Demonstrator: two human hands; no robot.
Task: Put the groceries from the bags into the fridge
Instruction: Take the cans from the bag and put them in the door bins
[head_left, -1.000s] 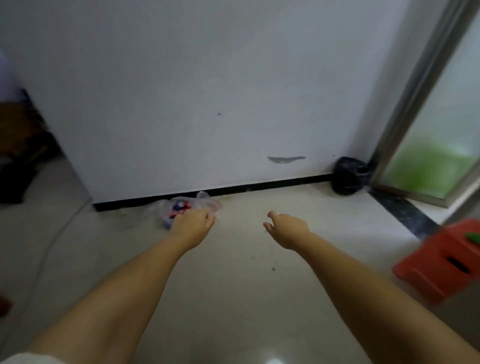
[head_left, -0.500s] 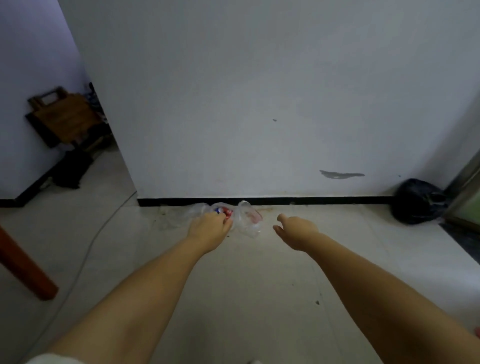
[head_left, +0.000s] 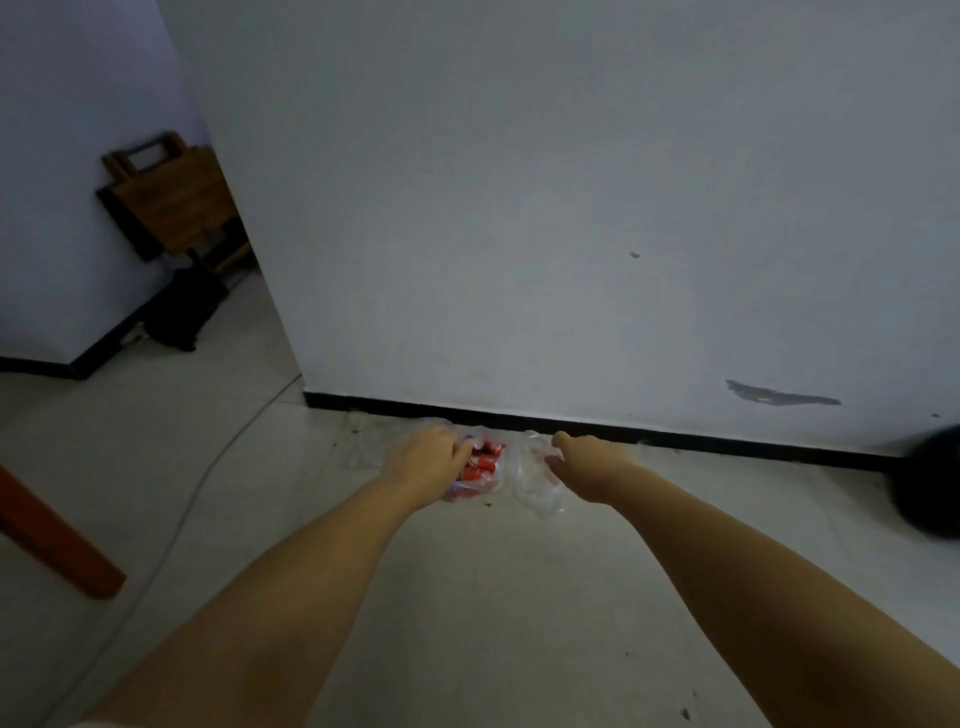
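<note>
Both grips clutch clear bag (head_left: 524, 475): left hand (head_left: 423, 457), right hand (head_left: 587, 465); red cans (head_left: 483, 460) inside.

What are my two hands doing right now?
Left hand: reaching into the clear plastic bag, at the red packets; grip hidden.
Right hand: gripping that bag's edge.

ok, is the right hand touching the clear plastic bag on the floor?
Touching. The head view shows the right hand with its fingers curled into the clear plastic bag, gripping its rim, with no gap visible.
</note>
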